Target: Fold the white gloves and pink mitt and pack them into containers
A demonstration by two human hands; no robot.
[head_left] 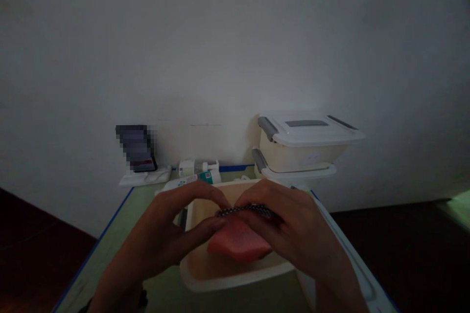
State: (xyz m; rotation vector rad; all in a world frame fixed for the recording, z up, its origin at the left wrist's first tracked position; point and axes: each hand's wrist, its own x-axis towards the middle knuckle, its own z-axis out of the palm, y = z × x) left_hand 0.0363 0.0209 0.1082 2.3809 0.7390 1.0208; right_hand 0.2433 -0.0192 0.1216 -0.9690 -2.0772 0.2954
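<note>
A narrow black-and-white patterned strip (244,209), perhaps of cloth, is held level between my two hands. My left hand (183,220) pinches its left end between thumb and fingertips. Closed over the strip's middle and right part, my right hand (290,220) hides much of it. Just below lies a pink-red soft-looking item (240,239), whose kind I cannot make out. It appears inside a cream plastic bin (220,284), with my hands over the bin's opening.
Two lidded storage boxes (308,154) are stacked at the back right against the wall. White bottles (194,174) lie at the back of the green table (121,234). To their left, a phone or tablet (141,149) leans on a white stand (147,176).
</note>
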